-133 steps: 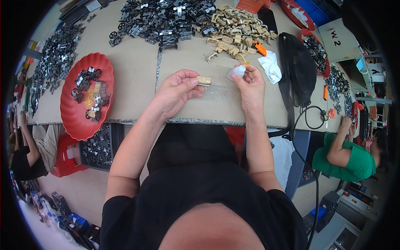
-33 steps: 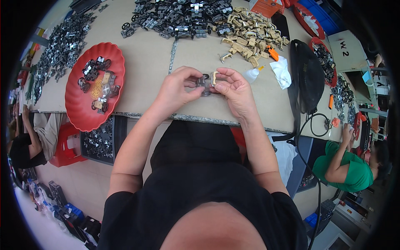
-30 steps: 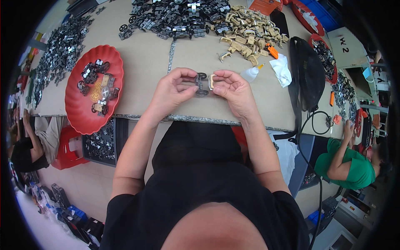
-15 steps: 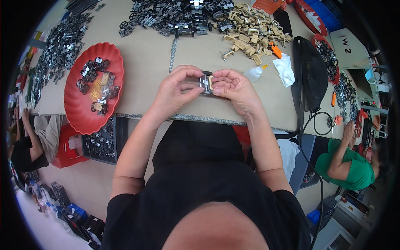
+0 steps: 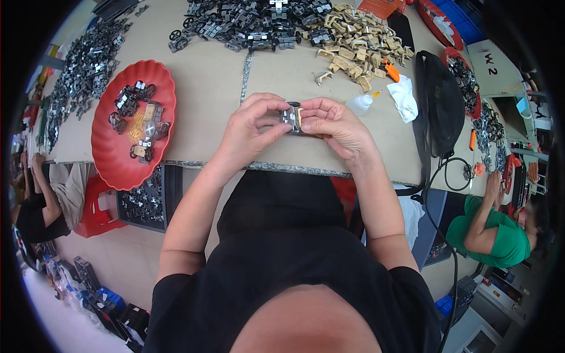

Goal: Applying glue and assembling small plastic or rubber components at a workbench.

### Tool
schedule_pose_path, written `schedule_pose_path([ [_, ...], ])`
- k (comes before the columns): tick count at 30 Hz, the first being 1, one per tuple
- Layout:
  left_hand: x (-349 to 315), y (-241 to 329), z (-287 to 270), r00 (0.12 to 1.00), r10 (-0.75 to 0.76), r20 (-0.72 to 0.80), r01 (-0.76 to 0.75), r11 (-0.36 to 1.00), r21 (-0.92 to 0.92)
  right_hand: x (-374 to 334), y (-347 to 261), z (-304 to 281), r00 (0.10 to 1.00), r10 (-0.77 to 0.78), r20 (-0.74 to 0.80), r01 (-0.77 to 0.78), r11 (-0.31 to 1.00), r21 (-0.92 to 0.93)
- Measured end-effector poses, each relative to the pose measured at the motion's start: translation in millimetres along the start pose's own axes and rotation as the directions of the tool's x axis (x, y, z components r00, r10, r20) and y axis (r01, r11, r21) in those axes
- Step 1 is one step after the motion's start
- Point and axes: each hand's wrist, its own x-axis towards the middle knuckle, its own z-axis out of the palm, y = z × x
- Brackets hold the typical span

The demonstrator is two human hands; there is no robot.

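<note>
Above the table's near edge, my left hand [image 5: 252, 128] pinches a small black and silver toy car chassis [image 5: 289, 117] with dark wheels. My right hand [image 5: 340, 128] is closed on a tan plastic part [image 5: 299, 119] at the chassis's right side, thumb and fingers pressing it there. The fingertips partly hide both pieces, so I cannot tell whether they are joined. To the left, a red scalloped plate [image 5: 120, 172] holds several small toy cars, some bearing tan parts.
At the back lie a heap of dark chassis [image 5: 235, 26] and a pile of tan parts [image 5: 359, 50]. Right of my hands are a dropper bottle [image 5: 359, 105], a white tissue [image 5: 403, 100] and a black bag [image 5: 438, 106]. A person in green [image 5: 491, 232] works at the right.
My right hand has turned slightly, its fingers folding closer around the tan part. The chassis stays in nearly the same place, and the whole view has shifted a little.
</note>
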Motion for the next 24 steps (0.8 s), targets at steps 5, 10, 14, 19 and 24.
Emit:
schedule_pose_path([
  [5,-1.7,-4.7,-1.4,1.0,0.019,-0.004,-0.019,1.0,-0.006,2.5,0.4,3.5,1.0,0.003,-0.021,-0.005,0.996,-0.092],
  [10,-2.9,-8.4,-3.0,1.0,0.005,-0.002,-0.005,0.999,-0.032,2.8,0.7,4.6,0.999,0.041,-0.027,-0.042,0.999,-0.024],
  [14,-3.2,-9.9,-3.5,1.0,-0.014,-0.007,0.013,0.999,-0.046,0.2,-0.1,6.2,0.998,0.047,-0.035,-0.048,0.998,-0.026],
  [19,-3.4,-10.4,-3.2,1.0,-0.016,-0.002,0.016,0.999,-0.044,-0.7,6.4,6.5,0.998,-0.038,-0.054,0.036,0.998,-0.042],
  [24,-5.0,-5.7,-1.5,0.998,-0.061,-0.003,0.06,0.995,-0.084,-1.8,7.4,11.2,0.994,-0.033,-0.105,0.032,0.999,-0.015],
])
